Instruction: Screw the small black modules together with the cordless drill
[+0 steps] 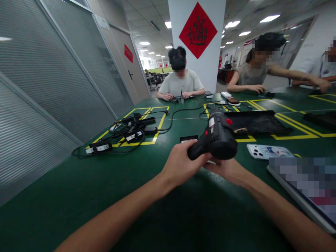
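A black cordless drill [223,140] with red buttons is held above the green table, its chuck pointing away from me and its handle slanting down to the left. My left hand [181,161] is closed around the handle from below. Beneath the drill body, my right hand [228,169] is curled against its underside and meets the left fingers; most of its fingertips are hidden. Behind the left hand, a small dark box [189,138] is partly covered.
Tangled black cables and adapters [133,127] lie left on the yellow-taped table [118,196]. A black tray [257,120] sits right, with a phone [270,151] and a laptop-like slab [301,185] nearer. Across the table, people wearing headsets work with their hands.
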Demonstrator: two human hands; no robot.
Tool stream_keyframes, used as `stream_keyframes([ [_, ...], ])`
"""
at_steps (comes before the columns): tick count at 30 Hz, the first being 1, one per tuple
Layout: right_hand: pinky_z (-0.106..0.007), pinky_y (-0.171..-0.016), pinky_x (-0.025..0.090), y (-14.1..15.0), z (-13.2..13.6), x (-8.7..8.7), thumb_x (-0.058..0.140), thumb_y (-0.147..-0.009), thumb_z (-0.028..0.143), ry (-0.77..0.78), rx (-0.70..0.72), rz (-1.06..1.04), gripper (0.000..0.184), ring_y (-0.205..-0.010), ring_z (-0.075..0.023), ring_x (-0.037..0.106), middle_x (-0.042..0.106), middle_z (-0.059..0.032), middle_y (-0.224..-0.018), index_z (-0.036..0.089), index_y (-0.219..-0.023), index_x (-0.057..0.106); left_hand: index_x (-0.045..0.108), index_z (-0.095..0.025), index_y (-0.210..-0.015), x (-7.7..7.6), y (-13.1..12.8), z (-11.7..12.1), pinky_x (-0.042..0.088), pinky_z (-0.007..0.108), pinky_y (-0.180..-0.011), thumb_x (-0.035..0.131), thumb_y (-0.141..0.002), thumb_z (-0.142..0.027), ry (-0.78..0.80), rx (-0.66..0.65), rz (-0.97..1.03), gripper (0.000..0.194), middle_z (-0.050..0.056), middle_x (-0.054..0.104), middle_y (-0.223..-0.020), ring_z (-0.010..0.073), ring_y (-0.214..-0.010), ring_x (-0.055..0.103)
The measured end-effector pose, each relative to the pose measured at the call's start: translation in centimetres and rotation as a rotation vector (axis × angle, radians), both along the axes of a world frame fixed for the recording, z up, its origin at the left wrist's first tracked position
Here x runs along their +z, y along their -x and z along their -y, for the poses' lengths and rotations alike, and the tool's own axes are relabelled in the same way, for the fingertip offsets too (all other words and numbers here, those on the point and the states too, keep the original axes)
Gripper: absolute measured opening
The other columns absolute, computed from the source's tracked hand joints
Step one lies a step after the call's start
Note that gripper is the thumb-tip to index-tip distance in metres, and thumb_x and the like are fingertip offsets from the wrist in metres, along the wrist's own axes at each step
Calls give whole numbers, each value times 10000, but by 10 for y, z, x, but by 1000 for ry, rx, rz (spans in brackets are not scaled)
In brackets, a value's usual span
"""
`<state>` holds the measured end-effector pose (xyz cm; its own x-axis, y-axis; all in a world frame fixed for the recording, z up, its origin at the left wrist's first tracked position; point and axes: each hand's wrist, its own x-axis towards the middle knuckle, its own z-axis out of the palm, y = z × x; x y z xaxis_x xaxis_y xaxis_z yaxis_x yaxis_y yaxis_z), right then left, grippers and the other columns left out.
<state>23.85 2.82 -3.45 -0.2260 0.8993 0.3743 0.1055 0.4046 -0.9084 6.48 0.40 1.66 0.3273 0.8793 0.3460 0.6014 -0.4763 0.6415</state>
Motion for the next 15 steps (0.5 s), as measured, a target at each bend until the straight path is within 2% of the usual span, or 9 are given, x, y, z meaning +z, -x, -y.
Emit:
stream_keyframes([
  [1,-404,-890,522,6,6,1,727,-704,240,23,132,-109,415,-1031,-231,635,662,-34,-1145,273,-1101,611,641,-174,-990,4,-5,-4,441,277,-657,527,-843,-446,2,17,25,329,30,668,-855,171,-756,596],
  [2,-425,-980,468,11,11,1,701,-745,227,30,196,-221,478,-1154,-229,570,608,-32,-1246,295,-1193,550,642,-170,-979,7,-9,-7,443,280,-652,514,-850,-459,6,27,41,342,33,667,-845,172,-748,593],
  [5,-423,-1095,356,13,19,1,693,-768,186,70,262,-409,548,-1272,-212,469,529,-10,-1351,321,-1259,493,614,-168,-1045,5,-18,-12,476,322,-734,452,-889,-438,20,2,18,352,58,670,-939,196,-828,605],
  [7,-414,-1125,312,9,20,-2,634,-824,233,157,277,-493,426,-1298,-205,439,537,-6,-1350,302,-1232,533,564,-168,-1151,-2,-23,-12,482,374,-839,426,-902,-434,25,-22,-25,389,85,651,-1066,227,-948,602],
  [10,-416,-1138,284,8,18,-6,536,-890,335,223,128,-609,319,-1284,-200,459,581,-12,-1305,284,-1204,570,454,-154,-1287,-18,-31,-6,431,429,-993,385,-919,-436,25,-44,-48,469,124,561,-1266,261,-1153,532],
  [12,-418,-1130,298,8,15,-6,582,-862,357,246,-35,-584,334,-1235,-208,512,630,-26,-1238,260,-1182,590,364,-141,-1358,-25,-36,1,392,435,-1055,384,-922,-403,-5,-89,-48,509,142,473,-1370,264,-1255,456],
  [15,-440,-1027,432,4,10,3,623,-820,380,289,-190,-553,350,-1091,-235,617,700,-44,-1080,231,-1136,617,238,-128,-1429,-27,-33,10,362,454,-1084,409,-911,-372,-81,-206,-126,598,163,365,-1453,278,-1326,373],
])
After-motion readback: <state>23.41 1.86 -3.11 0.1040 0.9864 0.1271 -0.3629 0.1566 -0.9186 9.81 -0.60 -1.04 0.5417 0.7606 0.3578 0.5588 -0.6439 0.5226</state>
